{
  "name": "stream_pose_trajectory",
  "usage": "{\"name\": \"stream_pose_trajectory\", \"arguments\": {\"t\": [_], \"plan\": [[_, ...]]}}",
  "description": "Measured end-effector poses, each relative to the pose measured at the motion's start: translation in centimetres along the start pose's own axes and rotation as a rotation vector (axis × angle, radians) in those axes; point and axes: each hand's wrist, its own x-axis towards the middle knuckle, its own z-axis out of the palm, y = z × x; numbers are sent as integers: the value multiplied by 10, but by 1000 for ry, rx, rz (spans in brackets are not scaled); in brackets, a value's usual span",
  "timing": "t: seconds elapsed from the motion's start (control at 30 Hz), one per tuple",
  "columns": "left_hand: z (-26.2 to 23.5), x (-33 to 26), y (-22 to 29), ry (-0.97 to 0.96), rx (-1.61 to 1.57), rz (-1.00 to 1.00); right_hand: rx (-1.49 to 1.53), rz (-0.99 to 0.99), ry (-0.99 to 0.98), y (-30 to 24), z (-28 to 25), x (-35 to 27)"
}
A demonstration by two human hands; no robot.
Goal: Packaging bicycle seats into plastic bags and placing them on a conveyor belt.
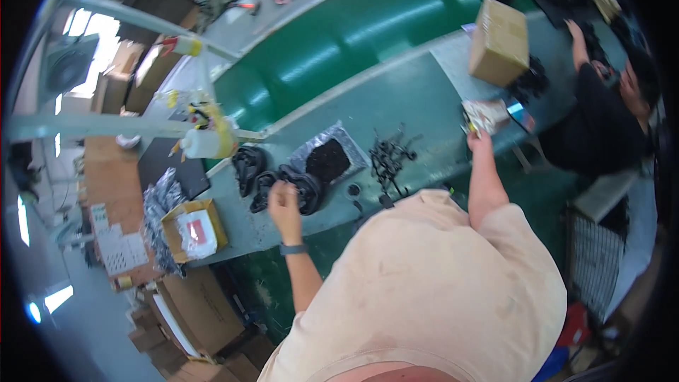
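My left hand (pixel 284 203) is over the left part of the bench, its fingers bent together in front of black coiled bundles (pixel 305 189). Whatever it may pinch is too small to make out. Another black coil (pixel 248 168) lies just beyond it. To its right, small black pieces lie heaped (pixel 327 160) on a clear plastic bag (pixel 353 147). My right arm stretches far right, where my right hand (pixel 479 139) closes at the near edge of a pale printed packet (pixel 489 114). Something small and yellowish shows at its fingertips, its kind unclear. Loose black parts with thin stems (pixel 390 159) lie between the hands.
A closed cardboard box (pixel 499 42) stands on the bench at far right. Beside it a person in dark clothes (pixel 594 124) works. An open yellow box (pixel 194 231) sits at the left end, near a white bottle (pixel 199 143). A green belt (pixel 353 35) runs behind.
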Motion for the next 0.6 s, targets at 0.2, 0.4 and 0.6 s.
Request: {"name": "stream_pose_trajectory", "arguments": {"t": [0.2, 0.4, 0.6], "plan": [[27, -57, 27, -36, 62, -9, -648, -576, -93, 72, 61, -112], [95, -46, 136, -372, 72, 297, -1562, -1065, -607, 75, 143, -372], [133, -47, 211, -677, 106, 426, -1631, -1029, -978, 162, 143, -565]]}}
